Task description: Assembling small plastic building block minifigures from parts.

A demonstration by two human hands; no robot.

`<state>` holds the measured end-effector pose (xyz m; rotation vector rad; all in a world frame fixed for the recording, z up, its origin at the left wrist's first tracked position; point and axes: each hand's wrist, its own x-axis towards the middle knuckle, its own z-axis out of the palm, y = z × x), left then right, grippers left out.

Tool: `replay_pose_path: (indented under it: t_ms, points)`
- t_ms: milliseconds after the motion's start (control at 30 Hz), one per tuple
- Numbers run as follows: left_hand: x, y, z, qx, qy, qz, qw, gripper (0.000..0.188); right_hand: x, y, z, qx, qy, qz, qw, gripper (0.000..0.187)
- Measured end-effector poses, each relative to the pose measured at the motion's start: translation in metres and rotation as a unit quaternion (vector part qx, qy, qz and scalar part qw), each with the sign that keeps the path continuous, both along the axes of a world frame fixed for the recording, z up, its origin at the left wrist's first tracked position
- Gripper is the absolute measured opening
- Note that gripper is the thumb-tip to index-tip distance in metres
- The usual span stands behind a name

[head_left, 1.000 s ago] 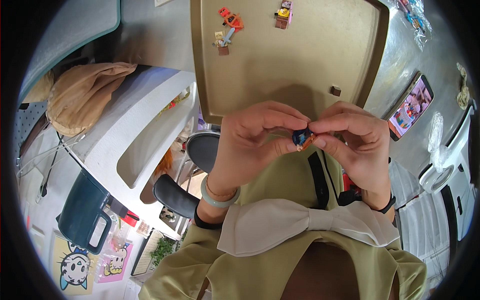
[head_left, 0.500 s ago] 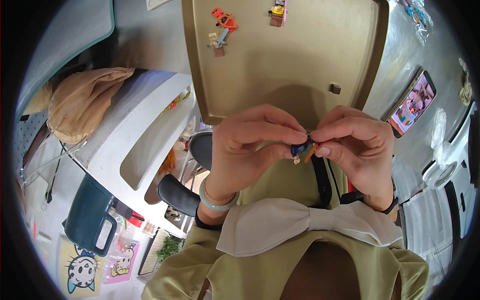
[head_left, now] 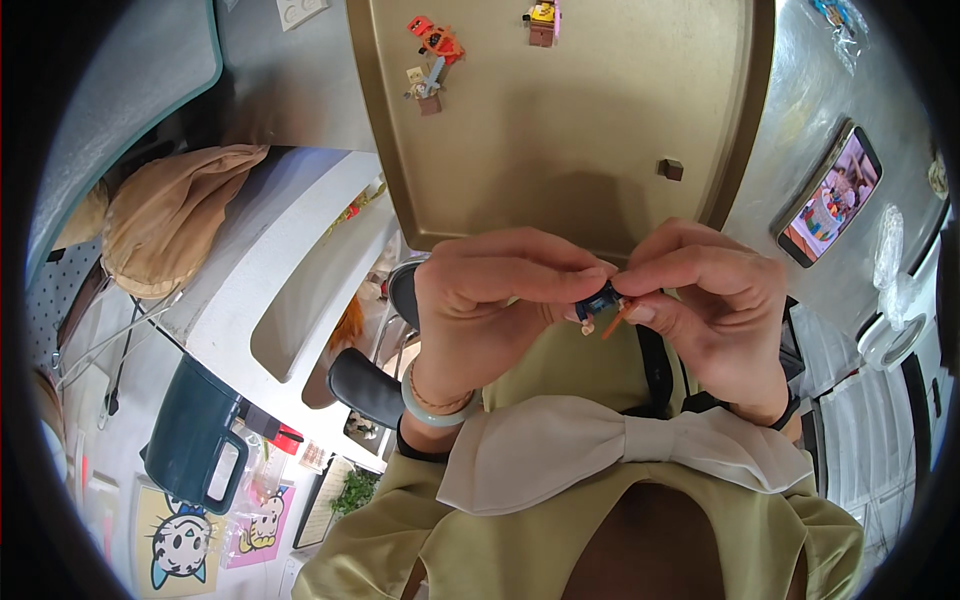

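My left hand [head_left: 490, 300] pinches a small dark blue toy minifigure part [head_left: 598, 299] between thumb and fingertips, in front of my chest. A light peach-coloured bit sticks out below it. My right hand [head_left: 715, 315] is closed from the other side, thumb and forefinger pressed on a thin orange-brown stick-like piece [head_left: 613, 324] that slants down against the blue part. The fingertips partly cover where the two meet. Beyond my hands lies a gold tray [head_left: 450, 190] holding a red minifigure [head_left: 436, 40], one with a grey sword [head_left: 428, 92], a yellow-and-brown one [head_left: 542, 24] and a small brown block [head_left: 670, 169].
A phone [head_left: 830, 195] with a lit screen lies right of the tray, near clear plastic wrap [head_left: 888, 255]. On the left are a white shelf unit [head_left: 240, 290], a tan cloth bag [head_left: 185, 220], a dark teal kettle [head_left: 190, 430] and a black stool seat [head_left: 365, 388].
Both hands stay together in nearly the same place; the blue part and orange-brown piece have tilted slightly. The view has shifted a little, so the tray sits slightly further left and up.
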<state>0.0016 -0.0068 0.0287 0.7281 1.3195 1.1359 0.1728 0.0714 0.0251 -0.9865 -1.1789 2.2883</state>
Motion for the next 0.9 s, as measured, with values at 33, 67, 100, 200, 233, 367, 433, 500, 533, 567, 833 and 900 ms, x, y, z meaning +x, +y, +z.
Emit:
replay_pose_path:
  t_ms: [33, 67, 100, 200, 233, 367, 433, 500, 533, 567, 833, 900]
  points:
    - [0.000, 0.000, -0.001, 0.004, 0.010, -0.003, 1.000, 0.020, 0.000, -0.001, -0.001, -0.010, -0.009, -0.008, 1.000, 0.018]
    - [0.000, 0.001, -0.003, 0.003, 0.008, -0.004, 1.000, 0.020, 0.000, -0.001, -0.002, -0.010, -0.011, -0.009, 1.000, 0.018]
    - [0.001, 0.001, -0.002, 0.007, 0.013, 0.001, 1.000, 0.018, 0.000, -0.002, -0.003, 0.000, -0.009, -0.007, 1.000, 0.018]
    - [0.003, 0.001, -0.001, 0.010, 0.041, -0.002, 0.999, 0.015, 0.001, -0.005, -0.006, 0.008, -0.005, -0.010, 1.000, 0.019]
    - [0.003, 0.001, 0.000, 0.010, 0.064, -0.009, 0.998, 0.013, 0.001, -0.006, -0.007, 0.005, -0.003, -0.015, 1.000, 0.019]
    - [0.004, 0.004, 0.001, -0.001, 0.097, -0.016, 0.995, 0.010, 0.000, -0.005, -0.009, 0.039, -0.024, 0.002, 0.999, 0.018]
    - [0.005, 0.007, 0.000, 0.017, 0.138, -0.026, 0.990, 0.009, -0.001, -0.003, -0.009, 0.058, -0.040, -0.007, 0.998, 0.018]
    - [0.005, 0.007, 0.000, 0.002, 0.136, -0.029, 0.990, 0.009, 0.000, -0.002, -0.011, 0.076, -0.047, 0.006, 0.996, 0.018]
    - [0.005, 0.006, -0.001, -0.014, 0.134, -0.031, 0.990, 0.010, 0.000, -0.002, -0.013, 0.095, -0.055, 0.020, 0.994, 0.019]
    - [0.005, 0.006, -0.001, -0.014, 0.134, -0.032, 0.990, 0.010, 0.000, -0.002, -0.014, 0.095, -0.055, 0.019, 0.994, 0.019]
    - [0.005, -0.003, -0.007, -0.038, 0.126, 0.038, 0.991, 0.024, -0.004, -0.001, -0.015, 0.047, -0.042, -0.058, 0.996, 0.017]
    - [0.009, -0.002, -0.008, -0.024, 0.113, 0.047, 0.992, 0.024, -0.002, 0.005, -0.009, 0.003, -0.015, 0.000, 1.000, 0.019]
